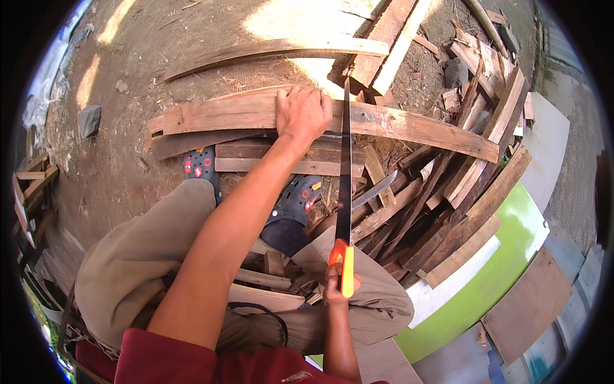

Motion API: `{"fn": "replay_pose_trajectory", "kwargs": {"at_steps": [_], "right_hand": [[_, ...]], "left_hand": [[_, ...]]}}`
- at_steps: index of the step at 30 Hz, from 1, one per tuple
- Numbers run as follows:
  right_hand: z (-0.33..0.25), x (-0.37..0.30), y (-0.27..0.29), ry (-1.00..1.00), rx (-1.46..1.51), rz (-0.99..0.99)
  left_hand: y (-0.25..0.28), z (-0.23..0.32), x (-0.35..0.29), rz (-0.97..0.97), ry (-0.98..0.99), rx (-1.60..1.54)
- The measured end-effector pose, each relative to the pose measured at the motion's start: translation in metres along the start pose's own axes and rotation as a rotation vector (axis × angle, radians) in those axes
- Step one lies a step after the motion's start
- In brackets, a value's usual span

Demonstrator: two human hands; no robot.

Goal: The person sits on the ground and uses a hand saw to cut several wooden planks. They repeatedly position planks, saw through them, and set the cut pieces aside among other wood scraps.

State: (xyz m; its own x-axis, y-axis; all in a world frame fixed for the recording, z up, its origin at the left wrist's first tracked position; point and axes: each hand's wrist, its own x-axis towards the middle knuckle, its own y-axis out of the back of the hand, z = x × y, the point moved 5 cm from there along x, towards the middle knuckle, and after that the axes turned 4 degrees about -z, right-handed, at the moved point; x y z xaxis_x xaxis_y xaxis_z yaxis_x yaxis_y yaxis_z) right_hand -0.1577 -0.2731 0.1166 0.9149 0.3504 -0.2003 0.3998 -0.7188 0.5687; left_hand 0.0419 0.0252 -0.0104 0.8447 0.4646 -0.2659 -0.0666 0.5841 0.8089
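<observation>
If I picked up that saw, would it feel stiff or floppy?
The saw would probably flex sideways, since its blade looks long and thin. Its chunky orange-and-yellow handle, in the right hand, would likely stay rigid.

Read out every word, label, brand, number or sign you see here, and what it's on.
No text here is clear enough to quote.
Long dark metal saw blade with an orange-and-yellow handle: faint reddish mark, too blurred to read.
Dark red cloth shirt: small pale print by the picture's lower edge, too small to read.
Dark rubbery clogs: small red and orange charms, no lettering I can make out.
</observation>
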Motion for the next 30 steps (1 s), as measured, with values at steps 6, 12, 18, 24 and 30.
{"fn": "replay_pose_trajectory", "kwargs": {"at_steps": [6, 12, 18, 24, 30], "right_hand": [[-0.039, 0.167, -0.068, -0.094, 0.186, 0.026], [-0.011, 0.002, -0.016, 0.039, -0.089, -0.017], [-0.003, 0.119, -0.042, -0.037, 0.077, 0.024], [-0.015, 0.089, -0.041, -0.005, 0.009, -0.009], [0.010, 0.024, -0.016, -0.022, 0.055, 0.058]], "left_hand": [[0.009, -0.018, -0.003, 0.018, -0.050, 0.046], [0.004, -0.010, -0.003, 0.021, -0.006, 0.012], [0.003, 0.000, -0.002, 0.044, -0.060, -0.009], [0.000, -0.006, -0.004, 0.009, -0.038, 0.059], [0.003, -0.005, -0.003, 0.048, -0.017, 0.015]]}}
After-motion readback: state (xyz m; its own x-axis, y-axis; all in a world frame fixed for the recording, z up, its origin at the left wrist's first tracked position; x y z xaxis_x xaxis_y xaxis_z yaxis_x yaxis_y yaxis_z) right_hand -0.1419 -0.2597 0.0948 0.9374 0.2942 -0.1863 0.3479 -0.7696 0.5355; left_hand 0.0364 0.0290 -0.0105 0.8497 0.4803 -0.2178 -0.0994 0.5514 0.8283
